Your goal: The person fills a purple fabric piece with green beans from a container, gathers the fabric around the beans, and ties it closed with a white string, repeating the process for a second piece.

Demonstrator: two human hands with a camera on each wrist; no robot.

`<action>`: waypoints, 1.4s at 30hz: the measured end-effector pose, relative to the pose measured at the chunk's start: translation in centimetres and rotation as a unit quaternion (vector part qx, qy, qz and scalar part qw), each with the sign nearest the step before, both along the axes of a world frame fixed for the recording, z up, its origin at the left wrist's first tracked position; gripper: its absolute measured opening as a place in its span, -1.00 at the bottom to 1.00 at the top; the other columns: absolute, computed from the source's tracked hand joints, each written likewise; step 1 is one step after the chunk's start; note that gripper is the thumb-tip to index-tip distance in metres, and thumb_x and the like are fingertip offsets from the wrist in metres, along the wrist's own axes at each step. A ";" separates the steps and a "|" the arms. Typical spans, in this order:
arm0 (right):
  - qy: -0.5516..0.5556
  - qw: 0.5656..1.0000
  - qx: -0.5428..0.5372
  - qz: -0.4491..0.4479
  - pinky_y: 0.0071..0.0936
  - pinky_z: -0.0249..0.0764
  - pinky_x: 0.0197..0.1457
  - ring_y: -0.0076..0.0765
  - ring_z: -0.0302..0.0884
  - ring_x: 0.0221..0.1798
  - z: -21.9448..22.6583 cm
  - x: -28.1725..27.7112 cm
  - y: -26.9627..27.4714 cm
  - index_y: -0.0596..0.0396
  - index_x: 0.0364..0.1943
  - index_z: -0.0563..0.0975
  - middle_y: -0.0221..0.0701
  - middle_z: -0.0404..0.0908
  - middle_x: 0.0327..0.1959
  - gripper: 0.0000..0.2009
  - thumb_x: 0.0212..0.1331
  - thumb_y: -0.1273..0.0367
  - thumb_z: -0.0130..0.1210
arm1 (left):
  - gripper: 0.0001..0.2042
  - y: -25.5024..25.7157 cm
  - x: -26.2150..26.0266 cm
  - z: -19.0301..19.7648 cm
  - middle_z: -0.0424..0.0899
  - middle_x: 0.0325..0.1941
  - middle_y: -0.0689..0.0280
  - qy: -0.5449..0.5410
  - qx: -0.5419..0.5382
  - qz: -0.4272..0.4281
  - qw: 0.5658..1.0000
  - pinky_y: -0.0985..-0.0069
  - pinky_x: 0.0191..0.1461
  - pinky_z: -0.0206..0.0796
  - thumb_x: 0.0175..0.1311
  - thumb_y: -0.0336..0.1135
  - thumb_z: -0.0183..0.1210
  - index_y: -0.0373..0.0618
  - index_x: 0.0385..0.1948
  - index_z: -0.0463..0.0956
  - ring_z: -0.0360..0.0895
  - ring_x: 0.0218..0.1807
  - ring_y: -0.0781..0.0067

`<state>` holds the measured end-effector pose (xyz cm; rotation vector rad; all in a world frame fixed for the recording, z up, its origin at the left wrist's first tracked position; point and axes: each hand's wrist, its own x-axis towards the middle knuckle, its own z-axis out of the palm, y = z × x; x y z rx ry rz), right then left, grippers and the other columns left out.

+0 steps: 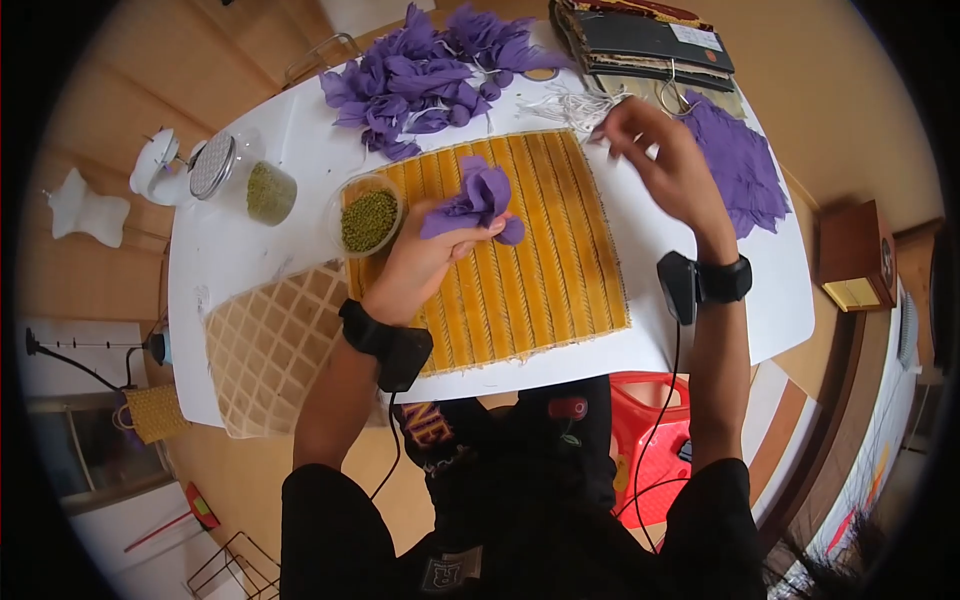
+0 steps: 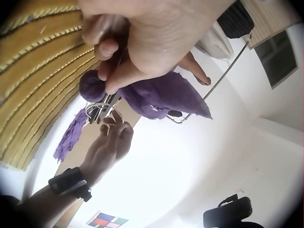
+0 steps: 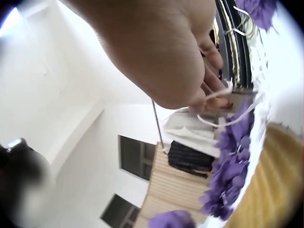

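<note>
My left hand (image 1: 408,264) pinches a gathered purple cloth (image 1: 474,196) above the yellow striped mat. In the left wrist view the fingers of that left hand (image 2: 164,35) close round the neck of a small round purple lump (image 2: 91,86), with loose cloth (image 2: 168,95) flaring on the other side. At the back right, beside a bundle of white strings (image 1: 572,108), is my right hand (image 1: 668,168). The right wrist view has this right hand (image 3: 161,57) with bent fingers pinching a thin white string (image 3: 231,122).
A tub of green beans (image 1: 368,220) stands at the yellow mat's (image 1: 520,300) left edge, near a jar (image 1: 270,192) lying farther left. Purple bundles (image 1: 420,80) are heaped at the back. Flat purple cloths (image 1: 735,165) and dark folders (image 1: 650,45) occupy the right.
</note>
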<state>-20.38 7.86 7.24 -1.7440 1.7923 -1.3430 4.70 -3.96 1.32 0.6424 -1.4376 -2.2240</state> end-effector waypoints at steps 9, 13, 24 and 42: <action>-0.031 0.960 0.130 0.245 -0.49 0.24 -0.47 -0.49 0.38 -0.58 -1.2 6.4 -0.4 0.14 -0.34 0.53 -0.46 0.49 -0.62 -0.94 0.16 0.50 0.19 | -0.93 0.4 -0.1 0.0 0.52 -0.54 0.43 -0.040 -0.013 0.026 0.999 0.69 -0.49 0.01 0.07 -0.55 0.28 -0.26 -0.44 0.57 0.27 -0.58 0.72; 0.002 0.980 0.075 0.187 -0.47 0.22 -0.50 -0.41 0.32 -0.62 -1.7 6.6 -0.5 0.14 -0.33 0.54 -0.40 0.40 -0.68 -0.91 0.12 0.48 0.22 | -0.94 0.1 -0.1 0.4 0.45 -0.61 0.46 -0.047 -0.020 0.000 0.999 0.67 -0.50 0.01 0.08 -0.53 0.26 -0.21 -0.50 0.54 0.28 -0.61 0.69; 0.012 0.989 0.074 0.131 -0.48 0.24 -0.51 -0.44 0.34 -0.64 -2.1 6.8 -0.7 0.13 -0.39 0.52 -0.41 0.42 -0.69 -0.92 0.10 0.49 0.22 | -0.82 -0.2 0.0 1.0 0.58 -0.60 0.31 -0.074 0.007 -0.060 0.995 0.72 -0.50 0.06 0.24 -0.36 0.19 -0.26 -0.53 0.59 0.35 -0.61 0.70; 0.026 0.988 0.086 0.122 -0.26 0.35 -0.41 -0.02 0.46 -0.53 -2.3 6.8 -0.6 0.19 -0.45 0.48 -0.20 0.47 -0.64 -0.88 -0.03 0.52 0.23 | -0.86 0.0 0.0 0.8 0.65 -0.37 0.25 -0.079 -0.069 -0.077 0.992 0.68 -0.39 0.31 0.13 -0.46 0.30 -0.27 -0.32 0.57 0.49 -0.45 0.60</action>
